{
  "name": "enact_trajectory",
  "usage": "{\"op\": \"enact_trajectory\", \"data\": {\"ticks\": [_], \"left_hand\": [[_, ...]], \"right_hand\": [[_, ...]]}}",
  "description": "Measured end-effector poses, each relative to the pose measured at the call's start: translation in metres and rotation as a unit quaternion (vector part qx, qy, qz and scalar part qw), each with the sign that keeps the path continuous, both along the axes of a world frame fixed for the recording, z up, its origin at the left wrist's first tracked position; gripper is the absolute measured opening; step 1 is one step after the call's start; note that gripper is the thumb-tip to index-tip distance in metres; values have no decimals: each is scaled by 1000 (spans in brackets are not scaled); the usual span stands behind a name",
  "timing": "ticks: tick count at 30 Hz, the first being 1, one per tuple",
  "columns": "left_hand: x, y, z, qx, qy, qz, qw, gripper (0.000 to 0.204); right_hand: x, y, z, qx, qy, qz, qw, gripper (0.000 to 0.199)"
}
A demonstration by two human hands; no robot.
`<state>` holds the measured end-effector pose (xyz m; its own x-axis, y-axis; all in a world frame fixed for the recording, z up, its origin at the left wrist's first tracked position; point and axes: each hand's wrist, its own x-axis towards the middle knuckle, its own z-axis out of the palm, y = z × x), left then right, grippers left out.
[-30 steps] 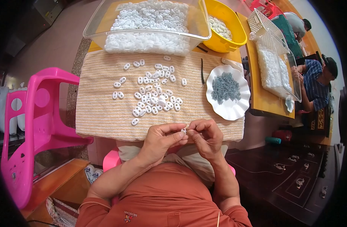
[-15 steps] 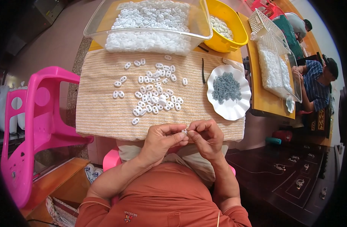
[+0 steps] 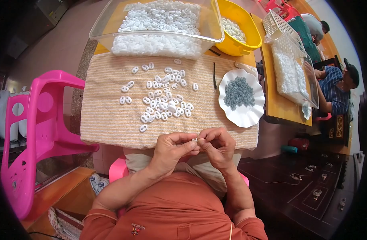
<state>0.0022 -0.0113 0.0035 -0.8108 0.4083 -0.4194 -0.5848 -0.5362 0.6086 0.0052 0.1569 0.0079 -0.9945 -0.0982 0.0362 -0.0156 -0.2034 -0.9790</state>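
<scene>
My left hand pinches a small white plastic piece between thumb and fingertips, just off the table's near edge. My right hand meets it there, thumb and forefinger closed at the same piece; whether it also grips something smaller is hidden by the fingers. Beyond my hands, several white oval two-holed plastic pieces lie loosely spread on a striped beige cloth. To the right, a white scalloped plate bears a heap of small grey-blue parts.
A clear bin full of white pieces and a yellow basin stand at the far side. A black strip lies near the plate. Left is a pink chair. Another person sits by a second bin at right.
My hands stay nearly in place, with slight finger movement around the white piece. At the right, the other person's arm has shifted a little by the bin.
</scene>
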Motion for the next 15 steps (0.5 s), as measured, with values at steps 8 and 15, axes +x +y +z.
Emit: {"op": "enact_trajectory", "data": {"ticks": [8,15], "left_hand": [[-2,1,1,-15,12,1,1000,22],[-3,2,3,-21,18,-3,1000,22]], "right_hand": [[-2,14,-3,59,-30,32,997,15],[-8,25,0,51,-90,64,993,23]]}}
